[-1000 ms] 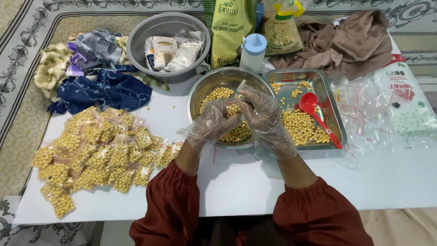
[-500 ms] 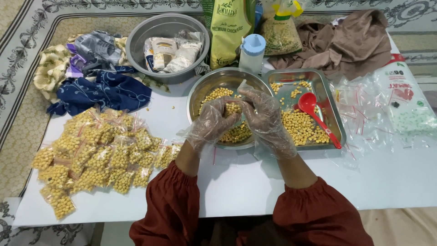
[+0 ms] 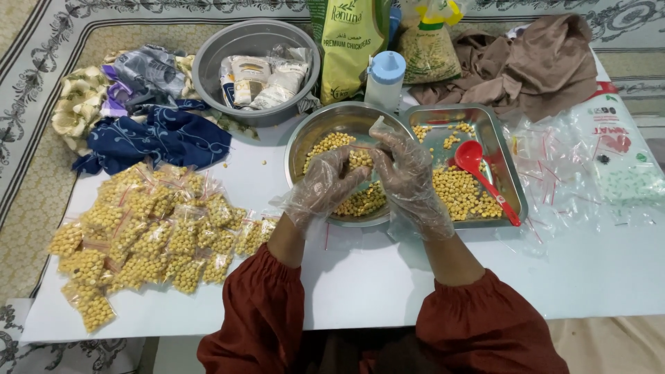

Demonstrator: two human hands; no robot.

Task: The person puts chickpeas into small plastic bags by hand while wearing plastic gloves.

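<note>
Both my hands wear clear plastic gloves and meet over a round steel bowl (image 3: 305,138) with yellow chickpeas in it. My left hand (image 3: 325,183) and my right hand (image 3: 409,170) together pinch a small clear bag of chickpeas (image 3: 362,159) above the bowl. The bag's open top (image 3: 377,126) sticks up between my fingers. To the right of the bowl stands a rectangular steel tray (image 3: 509,173) with more chickpeas and a red scoop (image 3: 481,173) lying in it.
A pile of several filled small bags (image 3: 138,228) lies at the left. Empty clear bags (image 3: 561,166) lie at the right. Behind are a grey basin (image 3: 208,59) with packets, a green bag (image 3: 350,41), a white bottle (image 3: 384,79), blue cloth (image 3: 152,138) and brown cloth (image 3: 533,59).
</note>
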